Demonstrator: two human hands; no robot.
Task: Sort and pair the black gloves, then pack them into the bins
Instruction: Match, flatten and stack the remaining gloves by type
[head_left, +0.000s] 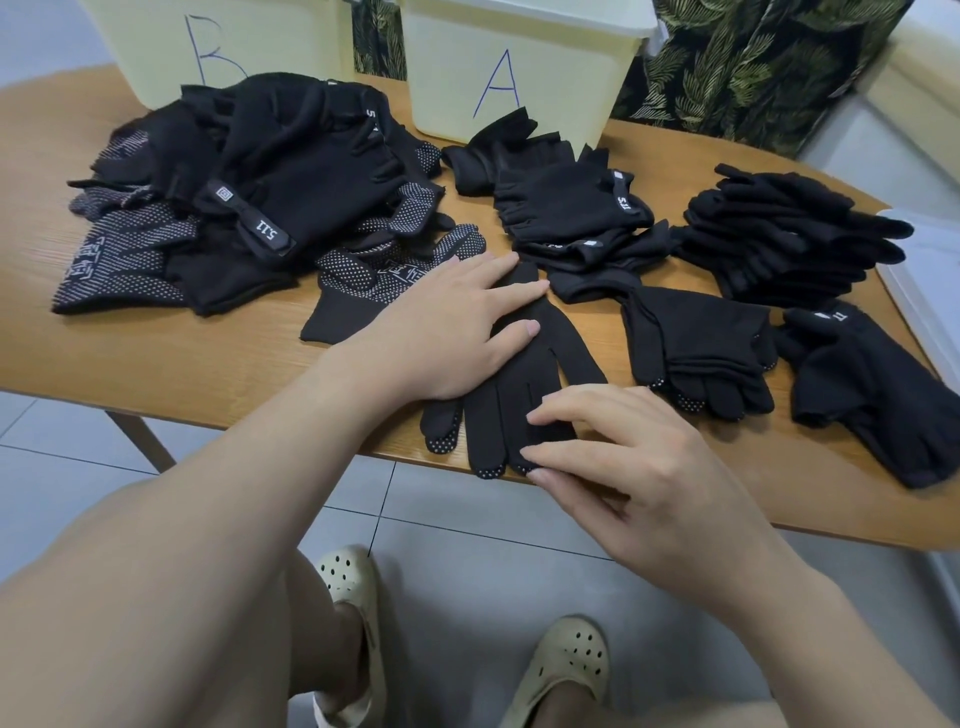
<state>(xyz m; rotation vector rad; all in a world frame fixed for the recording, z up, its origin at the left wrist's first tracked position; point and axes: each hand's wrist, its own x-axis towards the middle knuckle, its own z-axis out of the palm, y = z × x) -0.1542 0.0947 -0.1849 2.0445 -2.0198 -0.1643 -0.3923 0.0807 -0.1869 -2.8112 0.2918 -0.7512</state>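
Pale floor tiles are showing beneath a rounded wooden table (156, 353), where a flat black knit glove with white grip dots (524, 374) is lying at the near edge, fingertips pointing off it. The left hand (452, 332) is pressing its cuff end with straight fingers; the right hand (634, 467) is pinching the glove's fingertips with curled fingers. Just right, a folded stack of dotted black gloves (701, 348) is sitting, with more black stacks beyond (labels partly readable). A loose heap of black gloves (249, 192) is filling the far left. Two pale yellow plastic bins, marked A (519, 67) and B (218, 47), are standing at the far edge.
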